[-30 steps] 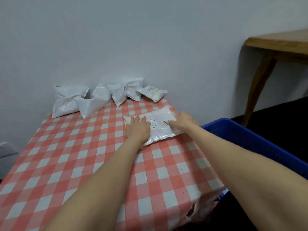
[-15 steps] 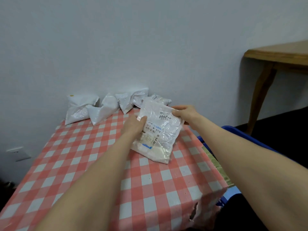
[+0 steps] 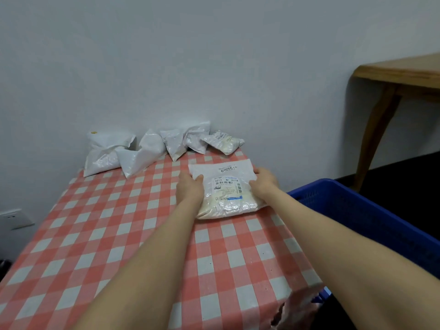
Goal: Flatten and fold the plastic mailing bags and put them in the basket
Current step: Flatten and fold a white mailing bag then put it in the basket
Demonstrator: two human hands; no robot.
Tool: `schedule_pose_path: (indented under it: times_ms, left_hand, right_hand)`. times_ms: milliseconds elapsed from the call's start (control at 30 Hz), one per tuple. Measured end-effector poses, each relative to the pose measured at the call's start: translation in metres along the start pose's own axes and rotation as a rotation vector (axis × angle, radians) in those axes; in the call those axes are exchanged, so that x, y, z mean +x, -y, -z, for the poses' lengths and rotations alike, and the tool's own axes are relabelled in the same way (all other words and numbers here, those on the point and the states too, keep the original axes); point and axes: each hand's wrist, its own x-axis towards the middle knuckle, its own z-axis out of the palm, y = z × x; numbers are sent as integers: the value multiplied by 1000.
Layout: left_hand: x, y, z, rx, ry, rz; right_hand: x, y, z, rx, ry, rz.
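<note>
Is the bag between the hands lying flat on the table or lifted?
Flat: the bag rests label-up on the tablecloth.

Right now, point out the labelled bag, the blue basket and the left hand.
labelled bag (image 3: 226, 186), head view, on its shipping label.
blue basket (image 3: 338, 198), head view, near rim.
left hand (image 3: 190, 190), head view, back of hand.

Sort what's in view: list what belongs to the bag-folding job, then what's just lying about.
Job:
- labelled clear plastic mailing bag, under left hand and right hand
- crumpled white plastic mailing bags by the wall
- blue plastic basket

Lying about:
- wooden side table
- white wall socket
</note>
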Motion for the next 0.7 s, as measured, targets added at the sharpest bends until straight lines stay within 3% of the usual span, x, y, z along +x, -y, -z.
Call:
schedule_pose_path:
  times_ms: [67, 167, 333, 500, 600, 700]
  left_hand:
    - [4, 4, -4, 68, 50, 11]
    - [14, 5, -5, 354, 71, -66]
    - [26, -9, -6, 514, 40, -332]
    - [29, -15, -18, 676, 275, -477]
    - [28, -7, -22, 756, 402, -430]
    - [24, 4, -28, 728, 425, -392]
  right_hand:
    - [6, -5, -4, -108, -3, -20]
    - [12, 0, -1, -308, -1, -15]
    - [23, 14, 6, -369, -115, 201]
    - [35, 32, -13, -497, 133, 359]
    - [35, 29, -29, -594, 258, 347]
    - [33, 20, -35, -575, 322, 290]
